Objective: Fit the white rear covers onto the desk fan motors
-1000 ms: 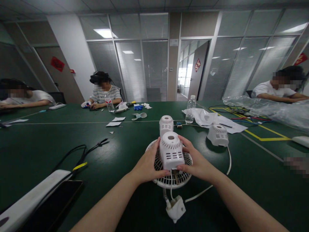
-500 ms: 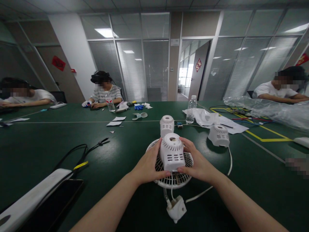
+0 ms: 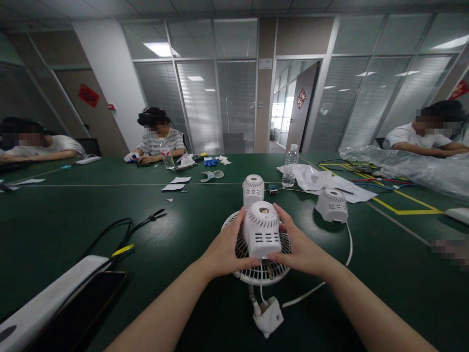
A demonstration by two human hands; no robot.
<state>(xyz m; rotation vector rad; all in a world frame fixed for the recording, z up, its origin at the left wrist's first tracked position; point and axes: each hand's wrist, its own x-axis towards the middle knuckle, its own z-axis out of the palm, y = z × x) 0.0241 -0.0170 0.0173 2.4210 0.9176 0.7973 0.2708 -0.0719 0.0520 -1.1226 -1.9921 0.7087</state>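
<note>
Between my two hands is a white fan motor housing (image 3: 262,231) with slotted vents and a round hole on top. My left hand (image 3: 225,248) wraps its left side, thumb along the lower edge. On the opposite side my right hand (image 3: 301,246) grips it the same way. The housing sits over a round white fan grille (image 3: 269,277), partly hidden by it and my hands. A white cord runs down from it to a small white part (image 3: 268,317) near me. Just behind stands a second white housing (image 3: 253,189); a third housing (image 3: 332,205) lies to the right with a cord.
A clear fan blade (image 3: 212,175), water bottles (image 3: 291,166), crumpled paper (image 3: 311,178) and plastic film (image 3: 410,166) lie farther back. At left are a white power strip (image 3: 54,293), a phone (image 3: 80,313) and black cables (image 3: 128,230). Several people sit around the green table (image 3: 176,274).
My right fingers have shifted slightly upward along the housing's side, and the housing has turned or tilted a little. Both hands keep their hold; the rest looks unchanged.
</note>
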